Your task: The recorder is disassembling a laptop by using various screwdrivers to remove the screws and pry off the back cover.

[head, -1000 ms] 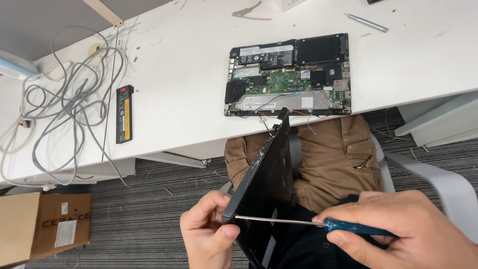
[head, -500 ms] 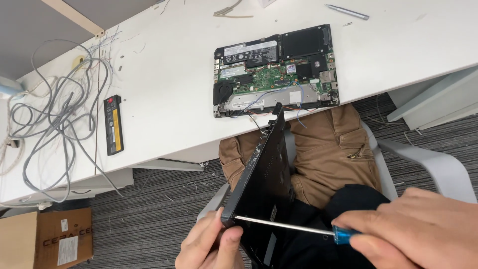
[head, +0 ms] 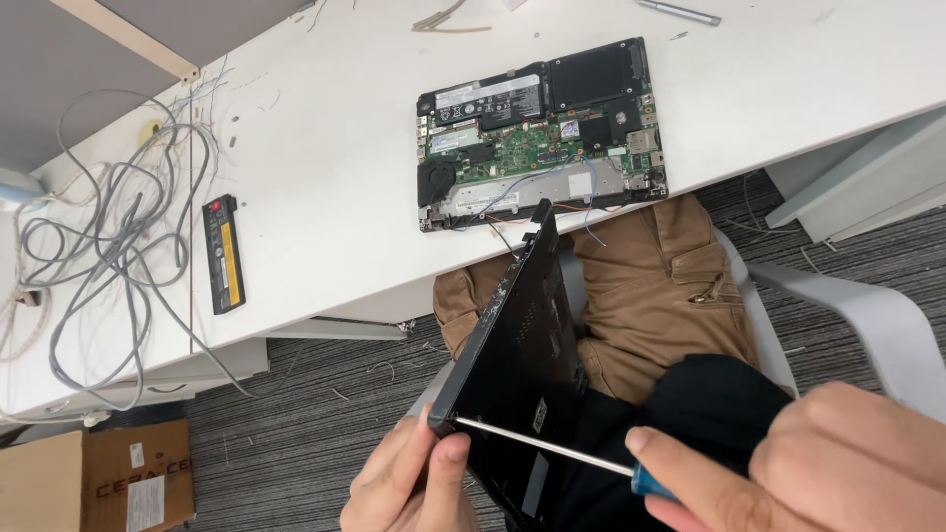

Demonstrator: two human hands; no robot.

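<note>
My left hand (head: 409,483) grips the near corner of a black laptop panel (head: 512,374) that stands on edge over my lap. My right hand (head: 788,468) holds a screwdriver with a blue handle (head: 652,483); its thin metal shaft (head: 537,443) runs left, with the tip at the panel corner by my left thumb. Thin wires run from the panel's far end up to an opened laptop base (head: 540,133) with a green circuit board, lying on the white table (head: 325,177).
A black battery pack (head: 224,254) lies on the table left of the base. A tangle of grey cables (head: 108,236) covers the table's left end. A cardboard box (head: 94,483) sits on the carpet. A silver pen-like tool (head: 680,12) lies at the far edge.
The view has shifted closer to my hands. My right hand with the screwdriver has slid down and right. My left hand keeps its grip on the panel corner.
</note>
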